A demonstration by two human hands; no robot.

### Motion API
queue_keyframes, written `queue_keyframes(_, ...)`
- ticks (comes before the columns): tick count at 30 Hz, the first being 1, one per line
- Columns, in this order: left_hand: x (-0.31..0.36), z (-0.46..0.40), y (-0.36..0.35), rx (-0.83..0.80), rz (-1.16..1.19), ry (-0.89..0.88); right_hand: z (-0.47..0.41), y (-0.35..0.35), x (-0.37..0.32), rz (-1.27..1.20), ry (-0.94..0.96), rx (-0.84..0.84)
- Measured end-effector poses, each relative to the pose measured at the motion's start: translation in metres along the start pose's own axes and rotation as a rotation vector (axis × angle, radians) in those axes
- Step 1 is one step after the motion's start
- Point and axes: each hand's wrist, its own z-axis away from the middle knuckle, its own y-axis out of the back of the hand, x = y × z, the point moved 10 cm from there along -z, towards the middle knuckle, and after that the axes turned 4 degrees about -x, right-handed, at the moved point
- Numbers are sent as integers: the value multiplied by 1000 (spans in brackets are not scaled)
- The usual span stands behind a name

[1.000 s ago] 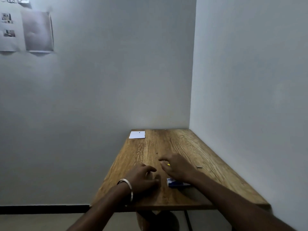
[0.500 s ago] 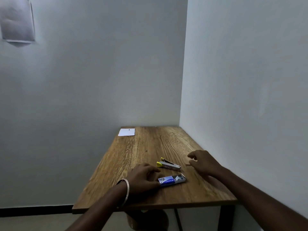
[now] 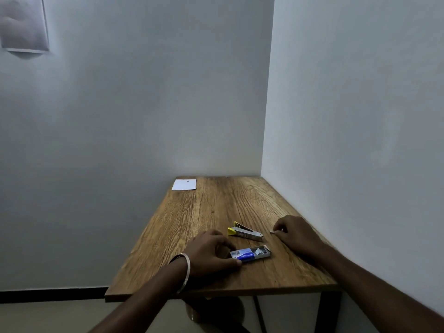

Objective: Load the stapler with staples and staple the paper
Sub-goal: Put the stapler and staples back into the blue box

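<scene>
Right hand [image 3: 296, 233] near the table's [image 3: 216, 203] right edge pinches a small strip [image 3: 272, 232], largely hidden by the fingers; identity unclear. Left hand [image 3: 211, 253] grips the open staple box [image 3: 251, 254] near the front edge. Stapler [image 3: 245, 233] lies between the hands, long axis left-right, yellow end left. Paper [image 3: 184, 184] sits at the far left corner.

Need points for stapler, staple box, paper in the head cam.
stapler [image 3: 245, 234]: head view, on the metal body, mid-length.
staple box [image 3: 249, 254]: head view, on the blue sleeve's top face.
paper [image 3: 184, 184]: head view, on the middle of the white sheet.
</scene>
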Motion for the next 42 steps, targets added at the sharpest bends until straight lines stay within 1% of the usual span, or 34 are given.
queue_keyframes(4, 1, -1, 3, 25, 4, -22, 2, 7, -1, -76, 5, 70)
queue_keyframes(9, 1, -2, 4, 44, -1, -36, 2, 24, -28, -150, 95, 90)
queue_keyframes(12, 1, -2, 4, 44, -5, -41, 9, 25, -48, -162, 145, 26)
queue_keyframes(15, 2, -1, 5, 50, -9, -46, 20, 14, -61, -125, 182, -80)
queue_keyframes(18, 2, -1, 5, 54, -11, -43, 30, 3, -67, -78, 204, -127)
queue_keyframes(21, 2, 0, 6, 60, -14, -41, 36, -4, -65, -74, 189, -146)
queue_keyframes(27, 4, 0, 6, 57, -12, -52, 41, -2, -61, -106, 179, -124)
queue_keyframes(35, 4, 1, 7, 71, -18, -51, 48, 0, -62, -172, 202, -138)
queue_keyframes(39, 3, 1, 7, 75, -6, -50, 51, 11, -47, -249, 164, -74)
queue_keyframes(42, 3, 1, 7, 81, -7, -52, 58, 10, -30, -290, 116, -94)
